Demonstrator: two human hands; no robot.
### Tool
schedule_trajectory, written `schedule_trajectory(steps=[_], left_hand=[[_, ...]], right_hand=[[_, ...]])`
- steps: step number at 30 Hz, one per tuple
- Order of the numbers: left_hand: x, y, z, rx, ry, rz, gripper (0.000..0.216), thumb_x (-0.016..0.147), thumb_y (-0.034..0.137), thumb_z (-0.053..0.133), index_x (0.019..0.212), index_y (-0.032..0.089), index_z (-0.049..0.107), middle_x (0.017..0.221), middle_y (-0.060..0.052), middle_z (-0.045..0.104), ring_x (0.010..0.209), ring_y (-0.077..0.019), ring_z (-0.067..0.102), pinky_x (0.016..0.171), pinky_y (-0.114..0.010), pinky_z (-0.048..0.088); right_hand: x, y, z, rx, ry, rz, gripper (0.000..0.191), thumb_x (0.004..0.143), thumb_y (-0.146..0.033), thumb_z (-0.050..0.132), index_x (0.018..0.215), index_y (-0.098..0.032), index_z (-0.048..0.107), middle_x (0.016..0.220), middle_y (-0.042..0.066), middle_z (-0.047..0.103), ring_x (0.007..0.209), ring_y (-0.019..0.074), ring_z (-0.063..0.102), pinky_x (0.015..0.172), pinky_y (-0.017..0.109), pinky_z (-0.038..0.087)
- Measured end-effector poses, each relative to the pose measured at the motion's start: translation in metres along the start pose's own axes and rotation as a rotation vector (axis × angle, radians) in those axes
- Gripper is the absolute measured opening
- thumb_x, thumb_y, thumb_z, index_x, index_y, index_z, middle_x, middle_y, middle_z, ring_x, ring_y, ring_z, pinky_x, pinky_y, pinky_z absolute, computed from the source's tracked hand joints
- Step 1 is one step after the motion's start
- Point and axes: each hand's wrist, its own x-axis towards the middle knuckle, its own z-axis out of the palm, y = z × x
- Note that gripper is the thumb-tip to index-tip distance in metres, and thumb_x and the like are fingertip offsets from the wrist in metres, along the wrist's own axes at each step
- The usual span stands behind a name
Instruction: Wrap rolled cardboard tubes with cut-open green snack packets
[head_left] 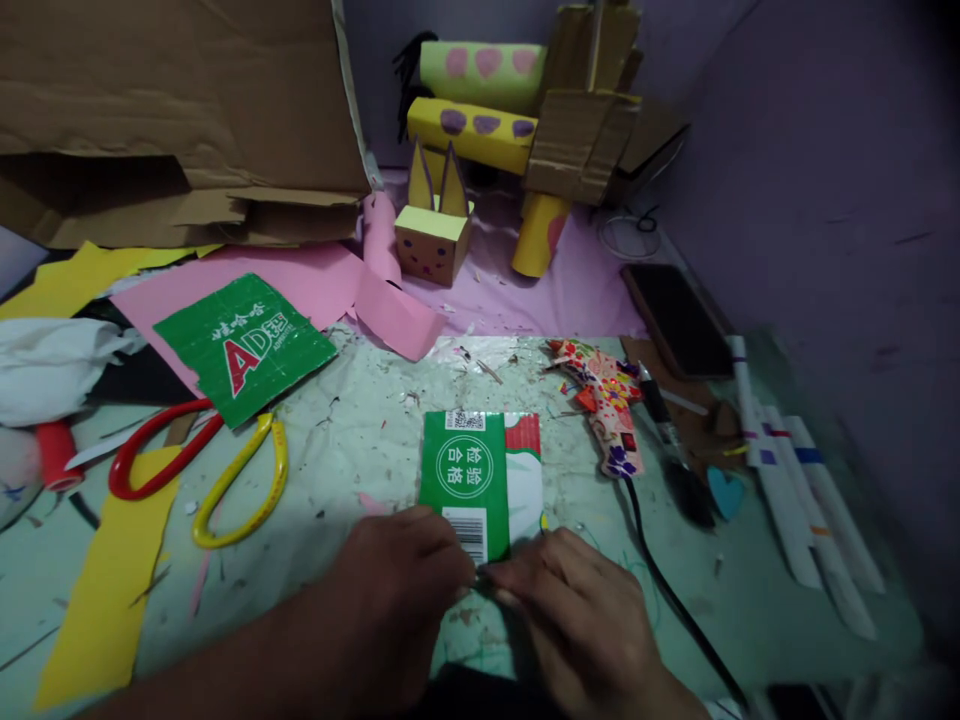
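A brown cardboard box stood at the back left, a small bunny-faced box to its right. Red-and-yellow-handled scissors lay on the left of the table. On the right were a floral glue gun with a black cord, a blue heart, white markers and a black smartphone.

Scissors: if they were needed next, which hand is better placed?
Probably the left hand: the scissors lie to its left, handles showing. The right hand is farther across. Both hands are at the near edge of the barcoded card.
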Motion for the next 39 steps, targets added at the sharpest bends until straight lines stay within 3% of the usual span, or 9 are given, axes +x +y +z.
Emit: schedule_trajectory(steps=[5,12,20,25,30,35,39], left_hand=[[-0.010,0.013,0.000,0.255,0.010,0.081,0.018,0.079,0.007,0.040,0.077,0.017,0.055,0.073,-0.003,0.058,0.064,-0.0175,0.050,0.054,-0.029,0.040],[-0.012,0.025,-0.002,0.457,-0.045,0.181,0.019,0.082,0.008,0.041,0.084,0.014,0.059,0.076,-0.003,0.063,0.066,-0.0182,0.053,0.056,-0.029,0.044],[-0.012,0.027,0.000,0.356,-0.045,0.088,0.019,0.083,0.007,0.044,0.073,0.017,0.056,0.069,0.001,0.062,0.059,-0.0157,0.054,0.046,-0.027,0.040],[-0.009,0.023,0.000,0.332,-0.033,0.076,0.023,0.087,0.007,0.040,0.078,0.016,0.058,0.073,0.002,0.065,0.059,-0.0143,0.055,0.047,-0.027,0.040],[-0.012,0.023,0.006,0.391,-0.040,0.078,0.027,0.089,0.005,0.035,0.087,0.016,0.060,0.084,0.000,0.067,0.068,-0.0163,0.057,0.053,-0.029,0.043],[-0.006,0.020,0.005,0.314,-0.093,0.009,0.017,0.079,0.007,0.046,0.070,0.019,0.056,0.066,0.001,0.060,0.058,-0.0164,0.054,0.044,-0.028,0.040],[-0.001,0.014,-0.001,0.184,-0.148,-0.081,0.005,0.071,0.013,0.057,0.072,0.018,0.056,0.069,-0.001,0.061,0.058,-0.0179,0.055,0.040,-0.026,0.041]], right_hand=[[-0.018,-0.002,-0.007,-0.150,-0.054,-0.044,0.016,0.077,-0.005,0.052,0.085,-0.014,0.063,0.071,0.006,0.064,0.062,0.0160,0.054,0.052,0.026,0.047],[-0.018,-0.005,0.000,-0.113,-0.056,-0.106,0.014,0.083,-0.009,0.052,0.088,-0.012,0.065,0.076,0.007,0.068,0.066,0.0167,0.058,0.059,0.029,0.051],[-0.011,-0.008,-0.003,-0.231,-0.053,-0.130,0.018,0.085,-0.008,0.051,0.080,-0.011,0.067,0.072,0.007,0.072,0.062,0.0160,0.064,0.060,0.026,0.055],[-0.006,-0.009,-0.008,-0.345,-0.087,-0.163,0.029,0.089,-0.006,0.041,0.080,-0.016,0.067,0.072,0.001,0.074,0.060,0.0152,0.067,0.059,0.024,0.055],[-0.004,-0.011,-0.008,-0.414,-0.151,-0.132,0.027,0.090,-0.007,0.042,0.081,-0.018,0.065,0.075,-0.002,0.074,0.061,0.0129,0.066,0.059,0.022,0.051],[-0.003,-0.009,-0.004,-0.398,-0.187,-0.068,0.022,0.088,-0.007,0.044,0.081,-0.018,0.063,0.073,-0.002,0.071,0.055,0.0119,0.059,0.055,0.023,0.045],[-0.006,-0.004,0.002,-0.330,-0.154,-0.003,0.018,0.088,-0.013,0.046,0.080,-0.018,0.061,0.067,0.000,0.067,0.055,0.0146,0.055,0.055,0.027,0.043]])
